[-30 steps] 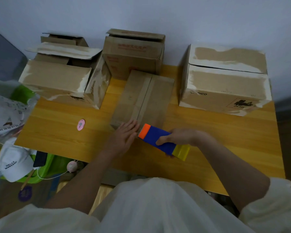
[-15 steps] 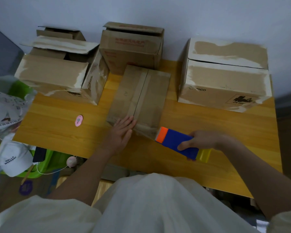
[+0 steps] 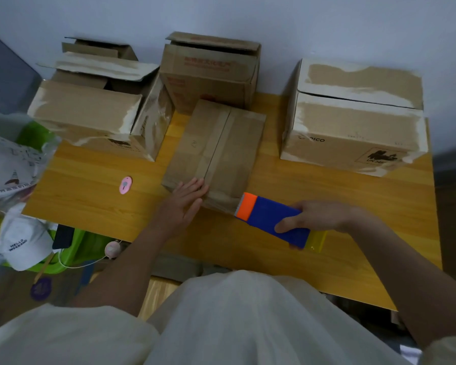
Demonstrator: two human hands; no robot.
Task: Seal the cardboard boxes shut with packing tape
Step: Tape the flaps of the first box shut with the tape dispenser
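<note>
A flat cardboard box (image 3: 221,146) lies in the middle of the wooden table (image 3: 95,196), with a strip of tape down its centre seam. My left hand (image 3: 184,204) presses flat on the box's near left corner, fingers straight. My right hand (image 3: 324,216) grips a blue tape dispenser (image 3: 274,219) with an orange tip and a yellow end, held just off the box's near right corner. A stretch of tape runs from the orange tip to the box's front face.
Open boxes stand at the back left (image 3: 95,114) and back centre (image 3: 211,72); a box with closed flaps (image 3: 356,119) stands at the back right. A pink cutter (image 3: 125,184) lies left of the middle box. A white cap (image 3: 24,243) and bags sit off the table's left edge.
My right hand has pulled the dispenser rightward and away from the box's front edge, drawing tape out. My left hand stays pressed on the box.
</note>
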